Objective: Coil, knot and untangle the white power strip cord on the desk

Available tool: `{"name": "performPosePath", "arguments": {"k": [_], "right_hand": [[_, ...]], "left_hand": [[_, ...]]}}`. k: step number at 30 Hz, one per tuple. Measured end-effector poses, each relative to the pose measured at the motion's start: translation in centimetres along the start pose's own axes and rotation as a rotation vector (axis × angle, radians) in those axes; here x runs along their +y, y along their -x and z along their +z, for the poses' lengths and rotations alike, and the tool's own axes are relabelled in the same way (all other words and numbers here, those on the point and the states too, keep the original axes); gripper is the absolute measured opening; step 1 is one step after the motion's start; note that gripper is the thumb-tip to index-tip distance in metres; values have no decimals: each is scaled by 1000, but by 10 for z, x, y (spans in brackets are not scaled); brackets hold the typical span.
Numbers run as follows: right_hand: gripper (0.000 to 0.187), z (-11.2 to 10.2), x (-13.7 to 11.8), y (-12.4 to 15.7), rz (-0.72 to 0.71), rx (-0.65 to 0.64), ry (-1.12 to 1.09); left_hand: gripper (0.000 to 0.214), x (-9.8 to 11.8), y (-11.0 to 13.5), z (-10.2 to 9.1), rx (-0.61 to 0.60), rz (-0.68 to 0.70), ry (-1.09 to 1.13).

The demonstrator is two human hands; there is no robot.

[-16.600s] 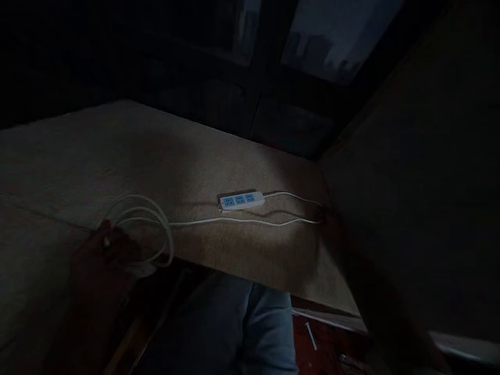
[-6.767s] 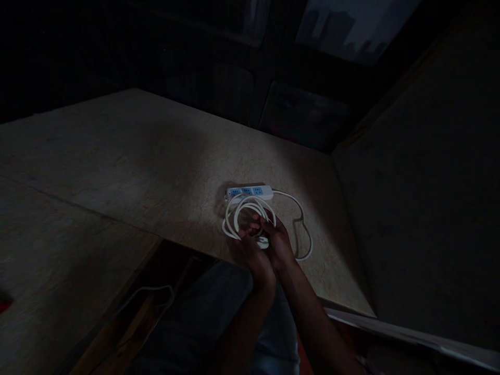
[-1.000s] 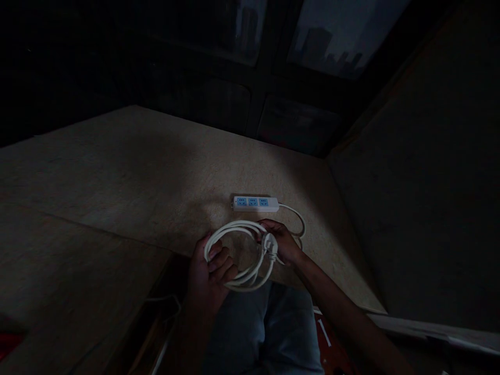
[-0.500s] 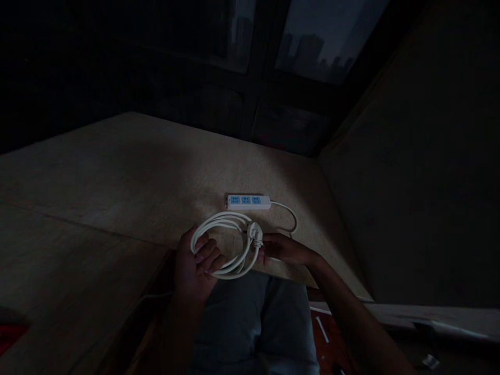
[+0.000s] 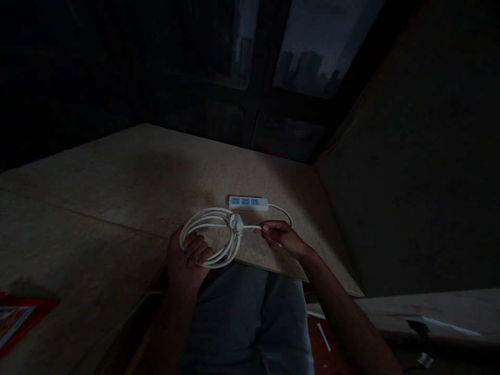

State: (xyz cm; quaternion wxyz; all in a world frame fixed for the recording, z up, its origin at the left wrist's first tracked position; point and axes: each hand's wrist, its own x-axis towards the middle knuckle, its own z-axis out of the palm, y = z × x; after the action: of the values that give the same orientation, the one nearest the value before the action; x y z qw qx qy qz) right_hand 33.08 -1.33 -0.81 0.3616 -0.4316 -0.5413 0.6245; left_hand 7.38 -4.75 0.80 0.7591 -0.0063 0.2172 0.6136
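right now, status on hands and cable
Left hand gripping coiled cable; right hand pinching its stretch right of the plug. Power strip on tabletop, just beyond coil.

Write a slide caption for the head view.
Left hand grips coiled cable; right hand pinches a strand near a power strip.

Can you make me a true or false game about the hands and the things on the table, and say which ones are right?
1. The left hand holds a coil of white cord. True.
2. The power strip has five blue sockets. False: it has three.
3. The right hand pinches the cord. True.
4. The plug is pushed into the power strip. False: it is against the coil, on the side toward the right hand.
5. The power strip lies on the table. True.
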Motion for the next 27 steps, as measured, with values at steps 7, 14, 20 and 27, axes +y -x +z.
{"name": "performPosePath", "arguments": {"k": [7, 14, 20, 27], "right_hand": [[38, 16, 3, -1, -97, 348, -311], [28, 15, 9, -13, -208, 585, -618], [25, 12, 16, -10, -274, 446, -602], [35, 18, 26, -2, -167, 248, -432]], "left_hand": [[54, -15, -1, 7, -18, 20, 87], [55, -42, -9, 7, -49, 21, 142], [54, -52, -16, 3, -85, 74, 169], [49, -56, -29, 0, -98, 187, 224]]}}
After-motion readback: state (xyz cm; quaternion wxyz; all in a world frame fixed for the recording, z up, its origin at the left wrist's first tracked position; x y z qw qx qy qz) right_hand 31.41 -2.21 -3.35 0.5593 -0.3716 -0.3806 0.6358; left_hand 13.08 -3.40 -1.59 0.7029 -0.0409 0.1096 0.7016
